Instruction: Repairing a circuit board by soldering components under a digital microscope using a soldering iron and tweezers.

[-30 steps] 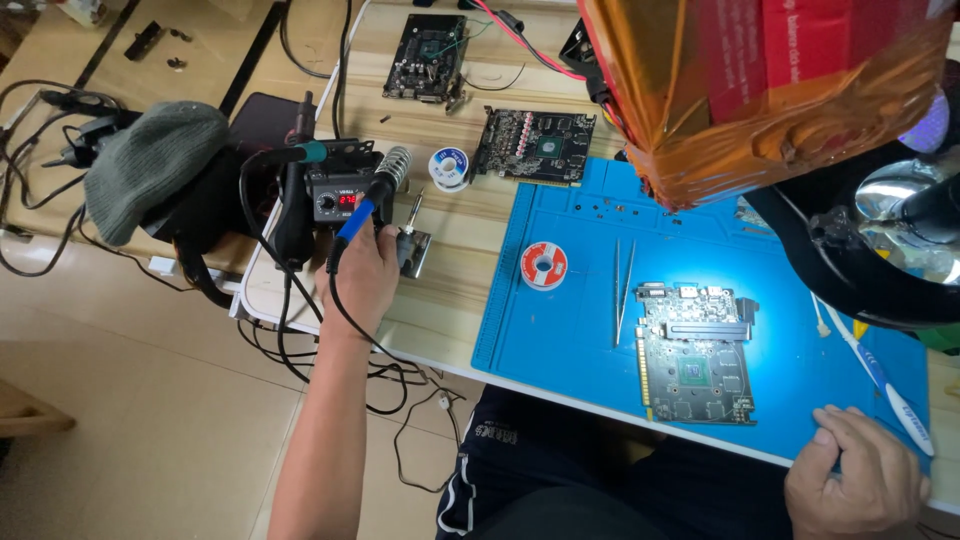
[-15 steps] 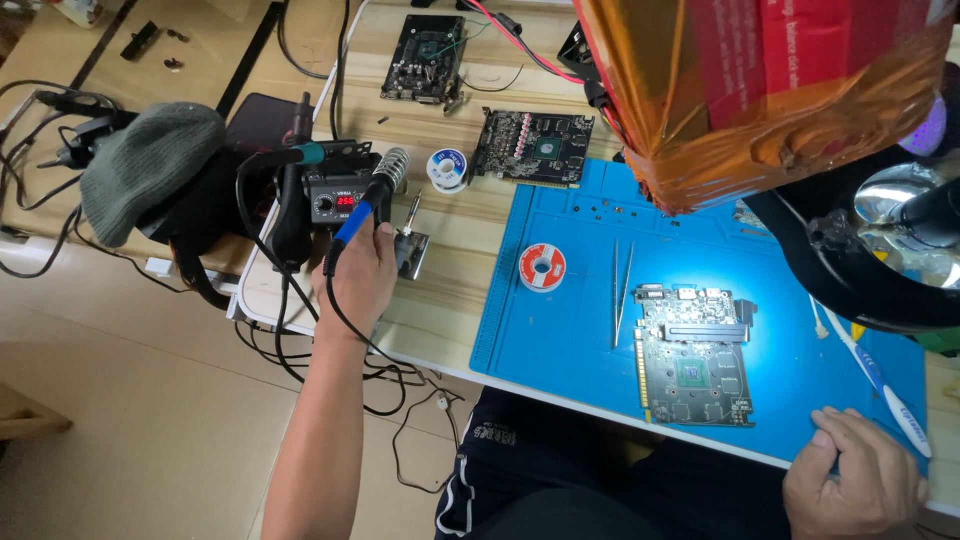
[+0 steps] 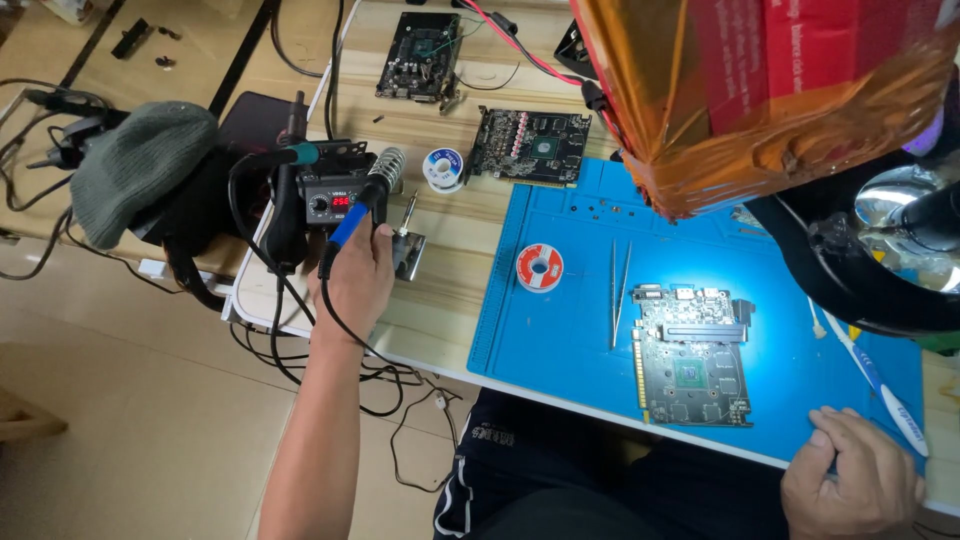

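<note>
My left hand (image 3: 355,275) grips the soldering iron (image 3: 352,215) left of centre, best seated straight into its stand (image 3: 408,245); my right hand (image 3: 850,490) rests curled, empty, lower right

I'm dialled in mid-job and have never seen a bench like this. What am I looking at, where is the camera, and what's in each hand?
There is no machine here: a person works with two bare hands, and the one picture comes from a camera on their head, looking down. The left hand grips a blue-handled soldering iron at its stand beside the soldering station. The right hand rests curled on the near edge of the blue mat; whether it holds anything is unclear. On the mat lie a circuit board, tweezers and a red spool. Two more boards sit on the wooden table behind.
</note>
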